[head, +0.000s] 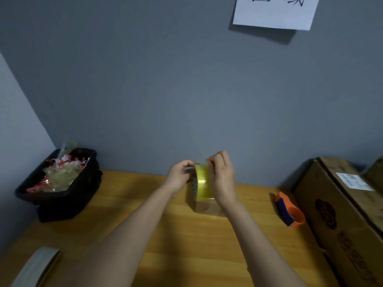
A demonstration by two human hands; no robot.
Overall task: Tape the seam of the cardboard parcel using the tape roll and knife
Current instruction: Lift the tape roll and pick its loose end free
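**Both hands on tape roll, picking at the free end**

Lower left corner of frame: a grey tape roll (34, 268) lies flat at the table (170, 245) edge, partly cut off; untouched; bare wood around it gives free room across the lower middle.

Centre: yellow tape roll (202, 182) held upright above the table; left hand (179, 178) clasps its left side and core; right hand (221, 179) steadies the right face, fingertips (208, 162) pinched at the top rim, apparently lifting the tape end; whether the end is free cannot be told.

Handling, judged: roll light and rigid; film thin, sticky, likely to fold onto itself; grip by the core, pull the end by its corners.

Beneath the roll a small cardboard parcel (207, 209) sits on the table, mostly hidden; likely light, may slide when tape is pressed.

Right of centre: orange-and-blue knife (289, 210) lies on the table, near a large carton (339, 214) at the right edge; this crowds the right side.

Left, further back: black bin (62, 183) with scraps by the wall (165, 79); paper sheet (275, 11) upper right.
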